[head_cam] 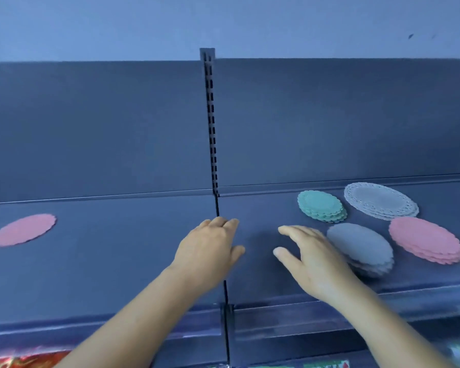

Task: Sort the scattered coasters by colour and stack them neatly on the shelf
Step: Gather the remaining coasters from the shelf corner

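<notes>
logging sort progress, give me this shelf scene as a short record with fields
stacks on right section: teal stack, white stack, grey stack, pink stack
unsorted: loose pink coaster, alone on the left section of the shelf
left hand: open, holds nothing, over the shelf seam
right hand: open, holds nothing, beside the grey stack
likely next: move the loose pink coaster to the pink stack

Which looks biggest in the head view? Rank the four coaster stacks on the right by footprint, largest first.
1. white doily stack
2. pink stack and grey stack: look alike, unranked; the right hand hides part of the grey.
3. teal stack: smallest, though farther back.
</notes>
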